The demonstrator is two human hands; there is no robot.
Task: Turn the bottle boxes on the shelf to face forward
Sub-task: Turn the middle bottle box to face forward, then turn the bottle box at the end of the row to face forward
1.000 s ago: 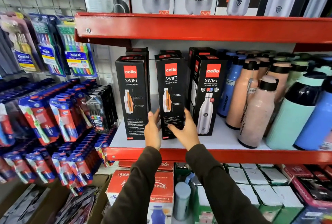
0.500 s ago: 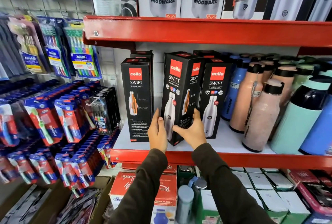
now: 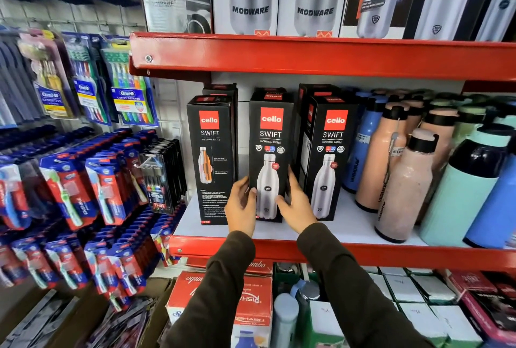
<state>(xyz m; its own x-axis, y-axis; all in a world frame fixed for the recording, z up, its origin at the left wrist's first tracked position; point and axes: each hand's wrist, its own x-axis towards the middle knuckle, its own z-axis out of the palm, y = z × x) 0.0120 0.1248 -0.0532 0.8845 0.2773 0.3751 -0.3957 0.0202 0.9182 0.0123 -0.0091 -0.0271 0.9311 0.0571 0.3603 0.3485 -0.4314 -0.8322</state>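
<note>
Three black Cello Swift bottle boxes stand in a row on the white shelf board (image 3: pixel 346 229). The middle box (image 3: pixel 270 135) shows its face with a large silver bottle picture and stands upright. My left hand (image 3: pixel 242 205) grips its lower left edge and my right hand (image 3: pixel 295 202) grips its lower right edge. The left box (image 3: pixel 210 152) shows a side with a small orange bottle picture and small print. The right box (image 3: pixel 332 152) shows the silver bottle face, angled slightly. More black boxes stand behind them.
Loose bottles in pink (image 3: pixel 405 185), blue and mint (image 3: pixel 463 194) crowd the shelf's right half. A red upper shelf (image 3: pixel 307 54) carries Modware boxes. Toothbrush packs (image 3: pixel 83 185) hang on the left. Below the red front rail (image 3: pixel 391 257) sit cartons and more boxes.
The middle box turned in my hands from its orange-bottle side, through a corner-on angle, to the silver-bottle face now squarely forward. Both hands stayed on its lower edges.
</note>
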